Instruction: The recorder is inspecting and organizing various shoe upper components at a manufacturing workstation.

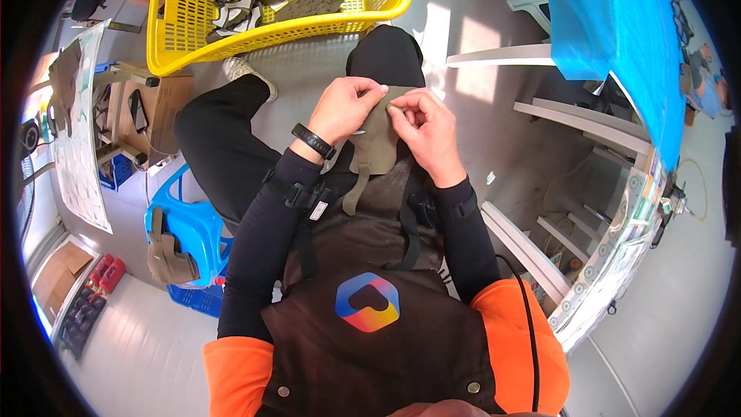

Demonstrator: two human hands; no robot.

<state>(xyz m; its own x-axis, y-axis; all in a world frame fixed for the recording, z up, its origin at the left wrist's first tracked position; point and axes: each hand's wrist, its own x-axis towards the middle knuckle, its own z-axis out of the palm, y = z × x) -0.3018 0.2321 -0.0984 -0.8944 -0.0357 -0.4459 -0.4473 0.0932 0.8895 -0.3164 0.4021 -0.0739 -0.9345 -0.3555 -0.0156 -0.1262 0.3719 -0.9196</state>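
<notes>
An olive-brown flat piece of fabric or leather (374, 153) lies over my lap, with a narrow strap-like tail hanging toward me. My left hand (340, 112) pinches its upper edge between thumb and fingertips. Close beside it, my right hand (428, 133) is closed in a pinch on the same edge, thumb against curled fingers. Whether something small sits between the fingertips is hidden. A similar brown piece (170, 255) is draped over the blue plastic stool (189, 220) at my left.
Ahead stands a yellow plastic basket (285, 31) with several brown cut pieces inside. To the right is a table with a blue cover (598, 19) and white metal legs. On the left are a cardboard box (170, 96) and a patterned tabletop (77, 139).
</notes>
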